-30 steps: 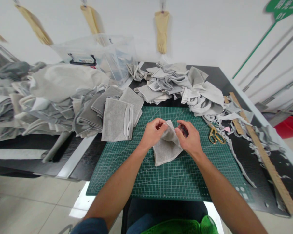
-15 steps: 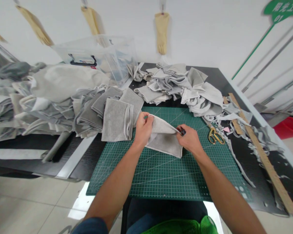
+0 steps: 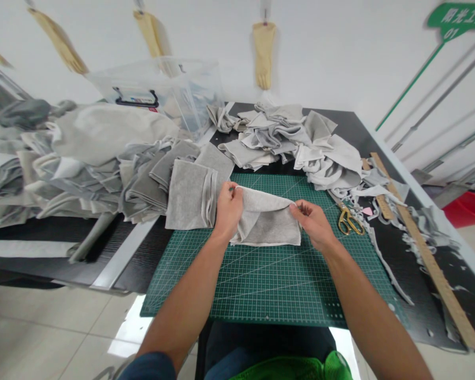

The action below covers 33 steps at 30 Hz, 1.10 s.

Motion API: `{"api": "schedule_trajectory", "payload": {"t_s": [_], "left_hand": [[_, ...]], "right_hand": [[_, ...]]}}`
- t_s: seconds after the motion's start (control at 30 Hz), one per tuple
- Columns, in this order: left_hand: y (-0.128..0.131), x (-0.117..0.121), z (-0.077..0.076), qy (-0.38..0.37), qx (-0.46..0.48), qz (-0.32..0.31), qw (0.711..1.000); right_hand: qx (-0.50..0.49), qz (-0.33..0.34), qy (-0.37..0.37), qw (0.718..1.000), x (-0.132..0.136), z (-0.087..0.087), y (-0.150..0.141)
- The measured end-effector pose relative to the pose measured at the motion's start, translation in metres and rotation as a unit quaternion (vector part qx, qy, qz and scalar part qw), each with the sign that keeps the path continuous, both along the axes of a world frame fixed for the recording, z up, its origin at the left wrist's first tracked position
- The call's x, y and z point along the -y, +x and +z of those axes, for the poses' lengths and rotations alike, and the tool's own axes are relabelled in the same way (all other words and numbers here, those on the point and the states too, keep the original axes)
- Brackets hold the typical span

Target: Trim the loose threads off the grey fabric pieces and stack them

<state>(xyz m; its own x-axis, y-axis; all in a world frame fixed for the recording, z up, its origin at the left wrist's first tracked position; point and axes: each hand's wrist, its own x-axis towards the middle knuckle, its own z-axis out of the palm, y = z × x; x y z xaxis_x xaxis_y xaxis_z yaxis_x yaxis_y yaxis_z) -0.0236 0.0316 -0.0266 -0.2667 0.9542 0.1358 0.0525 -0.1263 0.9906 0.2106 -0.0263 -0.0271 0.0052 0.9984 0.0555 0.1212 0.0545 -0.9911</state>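
A light grey piece of fabric (image 3: 275, 228) with pale edges is stretched between my hands above the green cutting mat (image 3: 269, 287). My left hand (image 3: 228, 210) pinches its upper left corner, fingers closed. At the upper right, my right hand (image 3: 312, 221) grips the edge between thumb and fingers. The top layer folds over, and the lower edge hangs close to the mat. Just left of my left hand lies a stack of folded grey fabric pieces (image 3: 189, 195). Gold-handled scissors (image 3: 349, 220) lie to the right of my right hand.
A heap of grey cloth (image 3: 277, 132) covers the table's back. More fabric (image 3: 103, 137) piles up at left before a clear plastic box (image 3: 162, 87). A wooden ruler (image 3: 431, 253) and fabric scraps (image 3: 431, 224) lie at right. Yellow gloves (image 3: 263, 55) hang on the wall.
My hands have moved apart, the left one leftward and the right one slightly right. The fabric, bunched between them earlier, is now spread wide, its lower edge turned level.
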Motion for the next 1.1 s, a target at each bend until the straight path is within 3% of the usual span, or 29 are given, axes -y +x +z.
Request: {"api": "schedule_trajectory", "payload": {"t_s": [0.13,0.27,0.37,0.43,0.57,0.63,0.7,0.87,1.03,1.1], "left_hand": [[-0.001,-0.001,-0.003,0.033,-0.085,-0.017,0.996],[-0.004,0.000,-0.002,0.057,-0.176,-0.013,0.983],[-0.004,0.004,0.003,0.086,-0.287,-0.017,0.954],[0.001,0.010,0.008,0.144,-0.344,-0.035,0.927],[0.018,0.025,0.014,0.253,-0.325,-0.197,0.890],[0.026,0.031,0.014,0.254,-0.308,-0.266,0.878],[0.030,0.034,0.015,0.216,-0.306,-0.296,0.879],[0.023,0.031,0.020,0.083,-0.302,-0.226,0.922],[0.018,0.028,0.020,0.076,-0.280,-0.143,0.946],[0.019,0.029,0.020,0.083,-0.270,-0.128,0.951]], "right_hand": [[-0.025,-0.011,0.001,1.000,0.000,0.002,0.001],[0.024,-0.031,0.020,0.999,0.000,0.005,0.003],[0.076,-0.021,0.039,0.996,0.001,0.005,0.002],[0.100,-0.001,0.040,0.994,0.001,0.004,-0.001],[0.108,0.063,0.044,0.991,0.002,0.003,-0.010],[0.108,0.094,0.056,0.988,0.004,0.004,-0.013],[0.108,0.104,0.058,0.987,0.005,0.006,-0.013],[0.066,0.079,0.027,0.994,0.007,0.012,-0.007],[0.073,0.116,-0.002,0.991,0.007,0.012,-0.008],[0.071,0.102,-0.005,0.992,0.006,0.009,-0.009]]}}
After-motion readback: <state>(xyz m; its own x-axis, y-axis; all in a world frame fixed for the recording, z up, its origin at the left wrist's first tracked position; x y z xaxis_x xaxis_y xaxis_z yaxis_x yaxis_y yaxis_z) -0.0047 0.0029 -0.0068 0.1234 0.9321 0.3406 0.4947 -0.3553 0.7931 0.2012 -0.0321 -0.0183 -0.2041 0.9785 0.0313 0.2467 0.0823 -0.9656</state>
